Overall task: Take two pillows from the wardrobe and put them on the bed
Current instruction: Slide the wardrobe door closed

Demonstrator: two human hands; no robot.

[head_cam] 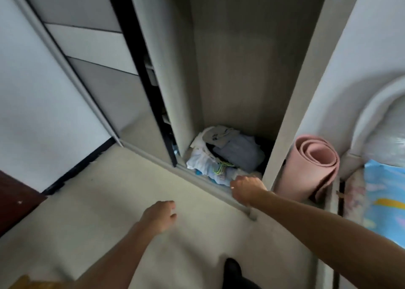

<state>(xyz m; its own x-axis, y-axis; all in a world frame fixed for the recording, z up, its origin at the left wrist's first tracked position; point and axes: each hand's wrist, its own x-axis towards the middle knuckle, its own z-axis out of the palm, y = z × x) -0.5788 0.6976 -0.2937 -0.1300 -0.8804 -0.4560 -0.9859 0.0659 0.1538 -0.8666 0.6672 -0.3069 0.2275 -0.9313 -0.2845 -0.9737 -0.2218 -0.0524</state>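
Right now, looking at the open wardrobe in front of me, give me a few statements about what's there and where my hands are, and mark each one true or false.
1. A heap of clothes lies at the bottom of the open wardrobe compartment. True.
2. The right hand is down at the front edge of that heap. True.
3. The left hand is holding a pillow. False: it hangs over the bare floor with nothing in it.
4. The pink rolled mat lies inside the compartment on the clothes. False: it stands outside, to the right of the wardrobe's side panel.
5. The compartment above the heap is packed with pillows. False: no pillow shows there.
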